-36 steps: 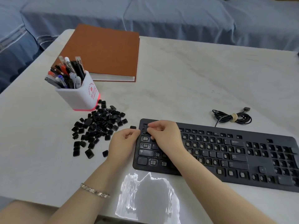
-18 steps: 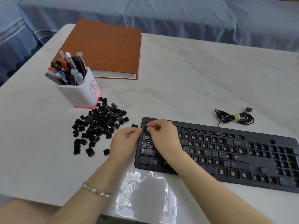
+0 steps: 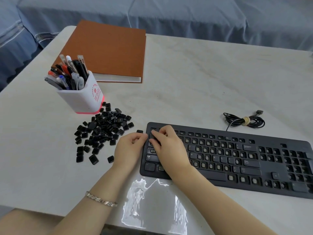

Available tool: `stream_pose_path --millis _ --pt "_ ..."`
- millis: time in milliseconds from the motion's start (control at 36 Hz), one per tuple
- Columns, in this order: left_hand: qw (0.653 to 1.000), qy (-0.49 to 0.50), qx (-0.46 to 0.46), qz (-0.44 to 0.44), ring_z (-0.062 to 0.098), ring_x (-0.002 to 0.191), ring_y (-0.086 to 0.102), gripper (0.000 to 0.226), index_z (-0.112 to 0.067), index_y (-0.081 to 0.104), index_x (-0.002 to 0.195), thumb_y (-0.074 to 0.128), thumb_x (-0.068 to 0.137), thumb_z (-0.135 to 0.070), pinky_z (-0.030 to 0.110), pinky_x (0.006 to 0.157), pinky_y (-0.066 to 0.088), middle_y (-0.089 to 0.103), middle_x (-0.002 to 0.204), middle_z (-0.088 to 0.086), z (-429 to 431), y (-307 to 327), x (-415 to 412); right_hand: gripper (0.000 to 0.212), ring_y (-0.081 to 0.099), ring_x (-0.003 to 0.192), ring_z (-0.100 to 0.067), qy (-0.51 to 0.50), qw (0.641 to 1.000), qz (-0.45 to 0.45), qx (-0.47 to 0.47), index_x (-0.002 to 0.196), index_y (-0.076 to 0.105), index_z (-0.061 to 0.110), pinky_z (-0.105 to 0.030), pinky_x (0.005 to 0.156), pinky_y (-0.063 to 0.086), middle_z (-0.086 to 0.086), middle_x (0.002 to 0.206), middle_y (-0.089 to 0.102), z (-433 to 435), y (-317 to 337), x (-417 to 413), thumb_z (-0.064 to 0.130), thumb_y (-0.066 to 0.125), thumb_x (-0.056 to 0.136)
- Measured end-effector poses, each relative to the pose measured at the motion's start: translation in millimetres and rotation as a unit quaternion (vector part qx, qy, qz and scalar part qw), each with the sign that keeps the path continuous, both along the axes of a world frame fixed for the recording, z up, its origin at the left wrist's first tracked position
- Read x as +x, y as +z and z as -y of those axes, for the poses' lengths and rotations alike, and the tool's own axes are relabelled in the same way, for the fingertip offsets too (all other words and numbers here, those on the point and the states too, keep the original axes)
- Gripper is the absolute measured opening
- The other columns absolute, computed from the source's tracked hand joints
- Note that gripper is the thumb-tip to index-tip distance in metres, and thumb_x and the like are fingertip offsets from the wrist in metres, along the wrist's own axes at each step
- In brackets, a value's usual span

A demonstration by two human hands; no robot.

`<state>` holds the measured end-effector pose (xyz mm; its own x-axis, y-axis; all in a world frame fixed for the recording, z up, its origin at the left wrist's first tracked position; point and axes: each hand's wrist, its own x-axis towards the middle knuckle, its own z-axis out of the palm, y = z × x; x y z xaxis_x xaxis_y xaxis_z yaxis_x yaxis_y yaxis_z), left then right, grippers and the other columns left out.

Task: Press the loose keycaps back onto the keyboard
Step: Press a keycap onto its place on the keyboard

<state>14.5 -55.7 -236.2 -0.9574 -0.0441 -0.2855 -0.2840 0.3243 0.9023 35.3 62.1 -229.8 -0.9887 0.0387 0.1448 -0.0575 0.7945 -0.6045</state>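
- Left hand (image 3: 130, 150) lies on the worktop (image 3: 203, 78), against the left edge of the keyboard (image 3: 268, 168). Fingers are curled in with knuckles up; can't tell if the grip holds anything.
- Left wrist wears a silver bracelet (image 3: 101, 200). The forearm comes in from the bottom left.
- Right hand (image 3: 169, 148) sits over the keyboard's left end, wrist across the front rows. Grip is pinching: a black keycap (image 3: 153, 137) is between index tip and thumb, at the top-left corner of the key field.
- Keyboard is black and full size, flat on the worktop at centre right. Some caps are on (letters H, K, L readable), and many sockets show bare pale stems.
- Loose keycaps (image 3: 103, 129) are heaped on the worktop left of the keyboard, a few scattered on the near side.
- A stray keycap (image 3: 139, 131) lies just beside the keyboard's top-left corner, apart from the heap.
- White pen holder (image 3: 83, 99) has red print and a pink base, upright and touching the far edge of the heap. It is packed with pens (image 3: 69, 73), tips up and leaning left.
- Brown book (image 3: 108, 50) lies flat and closed behind the holder.
- Coiled black cable (image 3: 243, 120), tied in the middle, lies behind the keyboard and runs to its back edge.
- Clear plastic bag (image 3: 152, 206) lies flat at the near edge between the forearms.
- Blue cloth (image 3: 169, 17) is beyond the worktop.
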Motion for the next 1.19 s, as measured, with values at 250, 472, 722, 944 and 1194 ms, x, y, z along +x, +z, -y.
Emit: stream_pose_path --millis 250,472,722,944,1194 --pt "1.000 -0.008 -0.005 -0.010 0.000 0.062 0.055 0.025 -0.026 0.069 0.067 0.061 0.090 -0.021 0.011 0.058 0.040 0.070 0.077 0.007 0.6 -0.8 -0.2 0.024 0.056 0.085 -0.029 -0.002 0.999 0.032 -0.016 0.110 0.067 0.009 -0.038 0.074 0.047 -0.008 0.102 0.053 -5.1 2.5 -5.1 0.021 0.056 0.092" --pt "1.000 0.004 0.014 0.011 -0.003 0.061 0.057 0.021 -0.022 0.072 0.071 0.063 0.089 -0.026 0.018 0.064 0.044 0.069 0.067 -0.008 -0.3 -1.5 -1.0 0.028 0.041 0.077 -0.020 0.039 0.994 0.068 0.075 0.101 0.062 0.006 -0.027 0.063 0.030 0.000 0.097 0.037 -5.4 6.6 -10.3 0.026 0.042 0.099" --pt "0.999 -0.003 0.018 0.044 0.005 0.059 0.059 0.023 -0.009 0.074 0.070 0.070 0.083 -0.028 0.020 0.063 0.043 0.071 0.069 0.002 -5.3 7.9 -8.8 0.026 0.051 0.095 -0.019 0.032 0.993 0.108 -0.026 0.117 0.063 0.021 -0.027 0.079 0.040 0.003 0.094 0.040 -12.1 10.2 -10.4 0.024 0.055 0.092" --pt "0.996 -0.011 -0.086 0.035 0.013 0.063 0.057 0.032 -0.011 0.068 0.064 0.067 0.084 -0.036 0.030 0.071 0.045 0.064 0.060 -0.007 -10.5 3.0 -10.2 0.021 0.045 0.074 0.007 -0.062 0.968 0.096 -0.222 0.100 0.057 0.023 -0.002 0.069 0.033 0.006 0.090 0.048 -33.6 24.8 36.2 0.006 0.049 0.090" --pt "0.992 -0.016 -0.119 0.032 0.021 0.072 0.062 0.040 -0.001 0.069 0.075 0.063 0.086 -0.038 0.030 0.072 0.047 0.070 0.076 0.008 -14.2 5.7 -7.6 0.049 0.060 0.080 -0.006 -0.069 0.932 0.249 -0.254 0.077 0.056 0.027 -0.004 0.057 0.038 0.004 0.086 0.056 -89.7 32.3 70.5 -0.014 0.030 0.084"
